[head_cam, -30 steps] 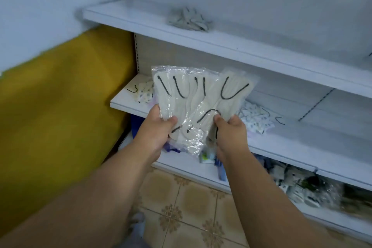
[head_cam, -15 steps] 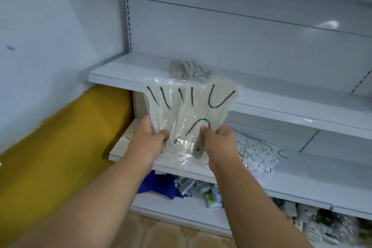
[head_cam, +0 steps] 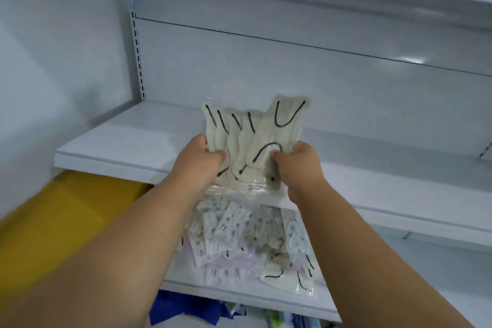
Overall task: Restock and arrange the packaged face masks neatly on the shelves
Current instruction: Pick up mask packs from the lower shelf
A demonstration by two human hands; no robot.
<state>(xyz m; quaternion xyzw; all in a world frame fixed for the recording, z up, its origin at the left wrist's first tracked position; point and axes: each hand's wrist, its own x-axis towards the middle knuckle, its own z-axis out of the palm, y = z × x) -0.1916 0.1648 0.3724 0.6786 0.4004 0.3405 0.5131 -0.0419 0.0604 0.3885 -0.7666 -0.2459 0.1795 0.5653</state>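
A fanned stack of clear-wrapped cream face masks [head_cam: 255, 136] with black ear loops is held upright in front of the upper white shelf [head_cam: 127, 146]. My left hand [head_cam: 199, 160] grips the stack's lower left edge, thumb on its front. My right hand [head_cam: 298, 165] pinches the lower right corner. The bottoms of the packets hang over the shelf's front lip. On the shelf below lies a loose heap of patterned masks in packets [head_cam: 239, 234] between my forearms, with cream masks [head_cam: 290, 274] at its right.
The white shelving's back panel [head_cam: 292, 74] rises behind the upper shelf, with another shelf overhead. A white wall [head_cam: 53, 61] closes off the left side, a yellow panel [head_cam: 66, 221] below it. Blue packaging [head_cam: 186, 309] lies on the lowest shelf.
Both hands have lifted the stack from the middle shelf's level up to the upper shelf. The view has tilted upward with them. The grip is unchanged.
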